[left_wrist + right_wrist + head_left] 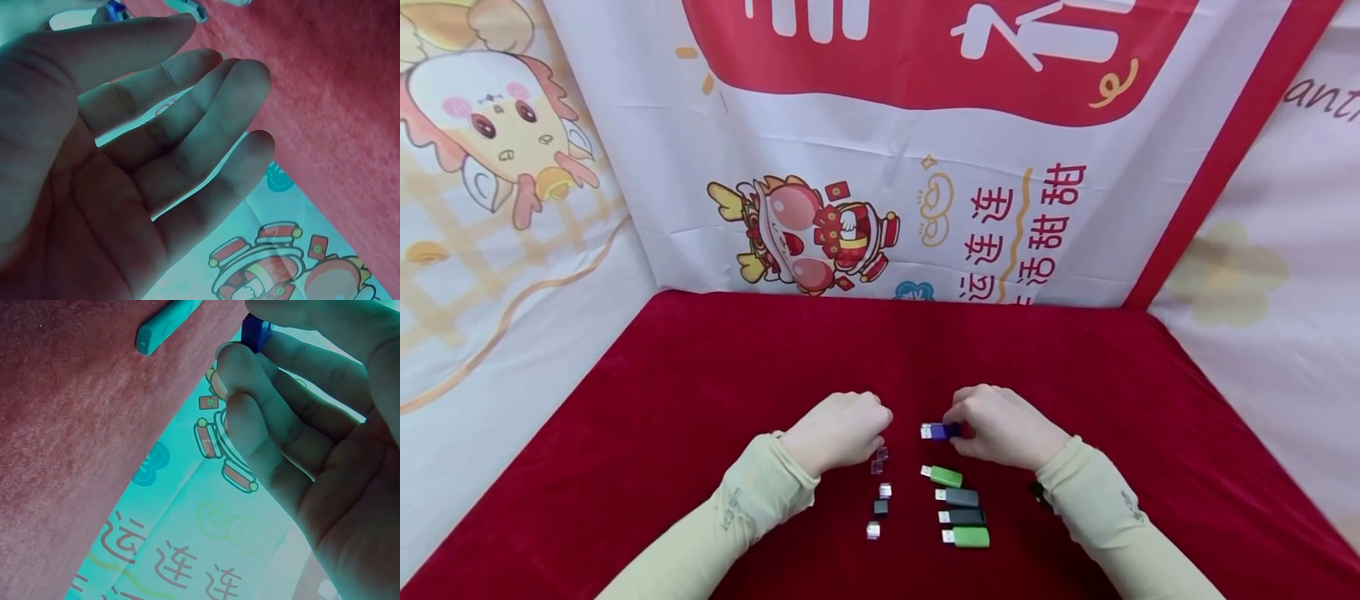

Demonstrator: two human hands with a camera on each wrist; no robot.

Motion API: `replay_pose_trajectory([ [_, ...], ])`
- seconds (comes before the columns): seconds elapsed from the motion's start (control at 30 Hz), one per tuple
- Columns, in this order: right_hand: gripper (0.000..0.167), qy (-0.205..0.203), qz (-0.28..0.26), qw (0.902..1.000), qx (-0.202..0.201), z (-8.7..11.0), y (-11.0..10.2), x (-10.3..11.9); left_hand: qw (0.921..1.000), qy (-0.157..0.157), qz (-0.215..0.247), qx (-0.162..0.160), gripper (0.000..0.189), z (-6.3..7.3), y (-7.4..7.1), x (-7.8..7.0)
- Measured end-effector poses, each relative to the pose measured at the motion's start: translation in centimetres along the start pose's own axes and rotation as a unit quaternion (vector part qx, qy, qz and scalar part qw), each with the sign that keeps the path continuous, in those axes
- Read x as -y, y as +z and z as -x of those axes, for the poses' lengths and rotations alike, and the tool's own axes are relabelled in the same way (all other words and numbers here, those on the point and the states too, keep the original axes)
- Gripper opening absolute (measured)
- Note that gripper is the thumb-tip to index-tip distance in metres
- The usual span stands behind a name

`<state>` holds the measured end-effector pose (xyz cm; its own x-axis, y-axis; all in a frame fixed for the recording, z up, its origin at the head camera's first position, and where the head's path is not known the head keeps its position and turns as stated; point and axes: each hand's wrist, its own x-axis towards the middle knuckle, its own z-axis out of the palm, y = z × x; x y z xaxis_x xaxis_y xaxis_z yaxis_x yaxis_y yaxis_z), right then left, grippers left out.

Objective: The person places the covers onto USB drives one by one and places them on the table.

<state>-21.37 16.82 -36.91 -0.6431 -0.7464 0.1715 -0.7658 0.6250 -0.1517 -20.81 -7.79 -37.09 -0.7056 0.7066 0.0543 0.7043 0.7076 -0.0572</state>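
My right hand (1003,425) pinches a blue-purple USB stick (938,432) between thumb and fingers, its metal plug pointing left. In the right wrist view the stick's dark blue end (255,334) shows between the fingertips. My left hand (838,429) hovers just above a column of small USB caps, closest to a clear cap (882,453). Seen from the left wrist, that hand (144,137) has loosely bent fingers, with the thumb apart and nothing held. Below the right hand lie a green USB stick (946,477), a grey one (958,497), a black one (964,517) and another green one (970,537).
More caps lie left of the sticks: a clear one (877,467), a whitish one (885,491), a dark one (881,507) and another clear one (873,530). A small black object (1041,495) is partly hidden by the right sleeve. Red cloth (775,350) covers the table; printed curtains (865,133) surround it.
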Motion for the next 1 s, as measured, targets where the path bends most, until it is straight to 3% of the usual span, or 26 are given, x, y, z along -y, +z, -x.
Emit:
replay_pose_trajectory([
  [0.33,0.02,-0.009,-0.002,0.9999,-0.009,0.0,0.0,0.0,0.9992,0.028,-0.029,-0.006,0.011,-0.1,1.4,-0.6],
  [1.0,0.022,0.002,0.002,1.0,0.001,0.0,-0.3,0.1,0.9986,0.033,-0.039,-0.017,0.021,-0.1,1.8,-0.7],
])
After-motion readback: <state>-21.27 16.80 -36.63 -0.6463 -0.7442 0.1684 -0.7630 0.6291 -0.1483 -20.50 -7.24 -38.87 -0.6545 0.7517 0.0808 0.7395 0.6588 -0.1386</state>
